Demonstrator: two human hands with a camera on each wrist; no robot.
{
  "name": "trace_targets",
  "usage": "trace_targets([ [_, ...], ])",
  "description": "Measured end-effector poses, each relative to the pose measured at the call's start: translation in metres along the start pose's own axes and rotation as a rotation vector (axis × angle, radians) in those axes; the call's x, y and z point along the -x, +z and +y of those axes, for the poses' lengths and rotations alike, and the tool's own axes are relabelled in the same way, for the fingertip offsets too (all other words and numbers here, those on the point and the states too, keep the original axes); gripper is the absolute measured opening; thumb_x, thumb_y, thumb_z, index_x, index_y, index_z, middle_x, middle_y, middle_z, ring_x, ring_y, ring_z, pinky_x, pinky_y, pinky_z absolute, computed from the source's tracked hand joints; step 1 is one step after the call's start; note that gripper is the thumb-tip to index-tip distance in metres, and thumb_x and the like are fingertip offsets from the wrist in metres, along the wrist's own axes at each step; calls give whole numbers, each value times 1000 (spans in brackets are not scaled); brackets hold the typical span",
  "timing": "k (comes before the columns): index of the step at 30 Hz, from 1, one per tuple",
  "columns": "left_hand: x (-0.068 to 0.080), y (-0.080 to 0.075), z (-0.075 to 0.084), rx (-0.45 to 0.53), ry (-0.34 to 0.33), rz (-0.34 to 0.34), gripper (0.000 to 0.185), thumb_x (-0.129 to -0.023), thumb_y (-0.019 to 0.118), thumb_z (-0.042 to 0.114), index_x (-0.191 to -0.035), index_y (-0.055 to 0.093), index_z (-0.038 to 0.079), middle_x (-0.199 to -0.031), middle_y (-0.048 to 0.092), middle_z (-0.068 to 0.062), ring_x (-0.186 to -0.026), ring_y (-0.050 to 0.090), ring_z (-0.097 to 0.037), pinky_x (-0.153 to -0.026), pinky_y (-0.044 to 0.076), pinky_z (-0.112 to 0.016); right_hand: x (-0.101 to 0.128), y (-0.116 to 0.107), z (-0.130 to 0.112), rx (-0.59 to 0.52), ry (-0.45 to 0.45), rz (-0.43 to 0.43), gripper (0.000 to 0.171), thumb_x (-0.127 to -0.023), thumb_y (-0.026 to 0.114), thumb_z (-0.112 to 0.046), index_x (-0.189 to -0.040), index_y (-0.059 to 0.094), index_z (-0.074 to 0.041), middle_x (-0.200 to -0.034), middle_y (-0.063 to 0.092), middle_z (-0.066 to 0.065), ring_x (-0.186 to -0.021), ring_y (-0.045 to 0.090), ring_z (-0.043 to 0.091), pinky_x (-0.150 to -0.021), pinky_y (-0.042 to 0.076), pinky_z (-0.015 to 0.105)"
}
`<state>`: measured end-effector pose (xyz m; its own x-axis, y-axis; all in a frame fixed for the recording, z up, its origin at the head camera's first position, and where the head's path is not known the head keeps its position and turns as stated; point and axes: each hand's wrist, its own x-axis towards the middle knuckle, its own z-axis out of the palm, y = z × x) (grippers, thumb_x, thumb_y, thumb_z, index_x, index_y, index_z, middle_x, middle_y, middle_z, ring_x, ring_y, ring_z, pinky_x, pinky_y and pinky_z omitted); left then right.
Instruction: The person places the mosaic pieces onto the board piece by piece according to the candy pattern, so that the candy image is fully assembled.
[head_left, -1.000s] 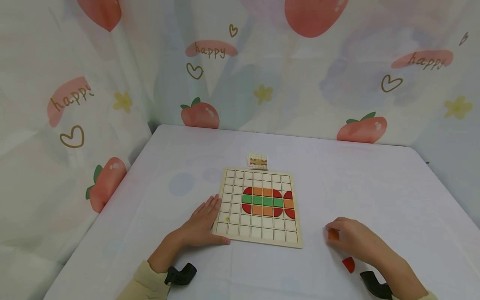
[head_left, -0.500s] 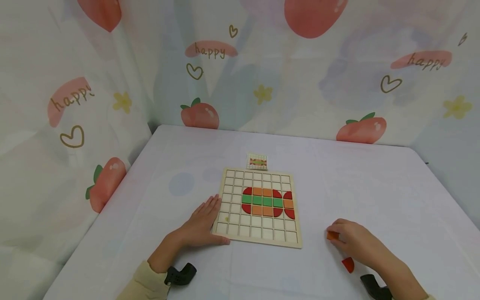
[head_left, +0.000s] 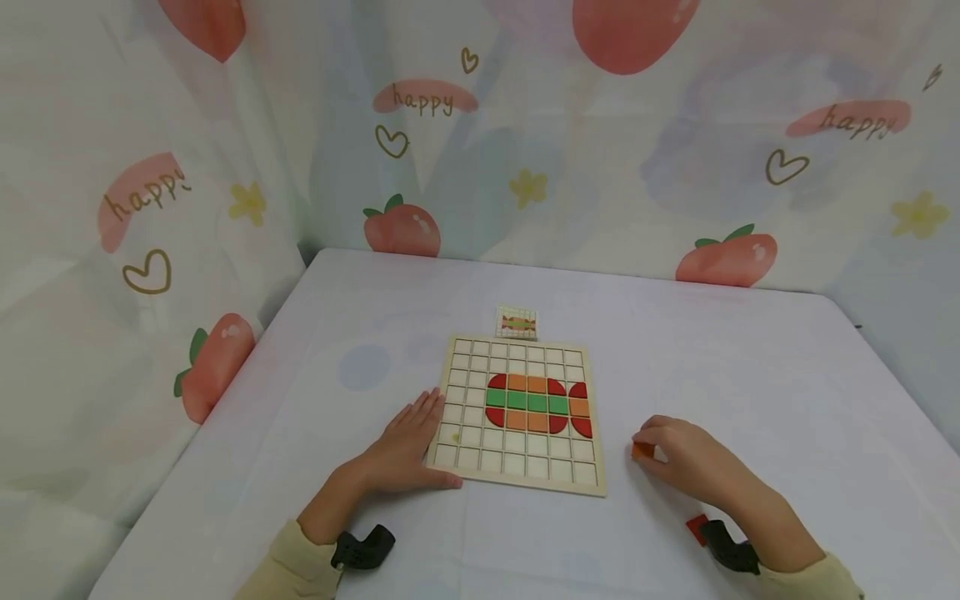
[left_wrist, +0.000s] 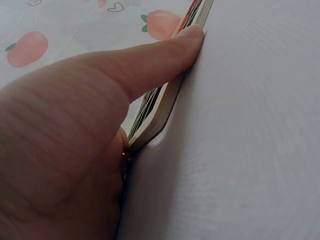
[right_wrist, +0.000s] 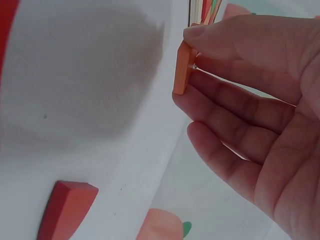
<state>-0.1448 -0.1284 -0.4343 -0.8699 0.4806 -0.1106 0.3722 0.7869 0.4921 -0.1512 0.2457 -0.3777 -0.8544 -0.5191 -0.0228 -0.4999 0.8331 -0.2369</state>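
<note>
A wooden grid board (head_left: 525, 482) lies mid-table, with red quarter-round, orange square and green square tiles set in some cells, forming a candy-like shape. Along the board's left edge and near corner rests my left hand (head_left: 405, 446), fingers straight; in the left wrist view its thumb (left_wrist: 160, 62) lies against the board's rim. My right hand (head_left: 693, 458), right of the board and apart from it, pinches an orange square tile (right_wrist: 183, 67) between thumb and fingers. Behind that hand a red quarter-round tile (right_wrist: 67, 210) lies on the cloth, partly covered by the wrist mount in the head view.
A small pattern card (head_left: 517, 322) with the same candy picture stands just beyond the board's far edge. White cloth (head_left: 712, 358) covers the table. A printed curtain (head_left: 585, 167) hangs behind and to the sides. Black camera mounts (head_left: 363, 547) sit on both wrists.
My right hand has moved forward and left, toward the board, carrying the orange tile. Its wrist mount now overlaps the red tile. My left hand and the board keep their places.
</note>
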Motion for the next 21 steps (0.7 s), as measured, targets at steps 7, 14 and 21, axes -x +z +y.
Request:
trace_targets([
  [7, 1, -2, 2, 4, -5, -6, 114, -73, 61, 66, -147, 4, 1, -153, -1, -10, -138, -3, -21, -108, 6, -41, -14, -4, -8, -17, -2, -23, 13, -74, 76, -8, -86, 72, -4, -83, 61, -1, -73, 56, 15, -66, 52, 30],
  [14, 0, -2, 2, 5, -2, -6, 114, -73, 60, 67, -147, 4, 2, -153, -1, -10, -138, -4, -20, -108, 5, -41, -28, -2, -16, -21, -19, -22, 14, -75, 75, -7, -88, 72, -4, -85, 62, 1, -75, 57, 16, -67, 52, 30],
  [21, 0, -1, 0, 5, 3, -3, 114, -72, 60, 67, -147, 3, 2, -153, -2, -9, -138, -4, -19, -108, 5, -40, -41, -1, -25, -17, -54, -21, 14, -76, 74, -7, -89, 72, -3, -86, 62, 2, -75, 57, 16, -66, 51, 29],
])
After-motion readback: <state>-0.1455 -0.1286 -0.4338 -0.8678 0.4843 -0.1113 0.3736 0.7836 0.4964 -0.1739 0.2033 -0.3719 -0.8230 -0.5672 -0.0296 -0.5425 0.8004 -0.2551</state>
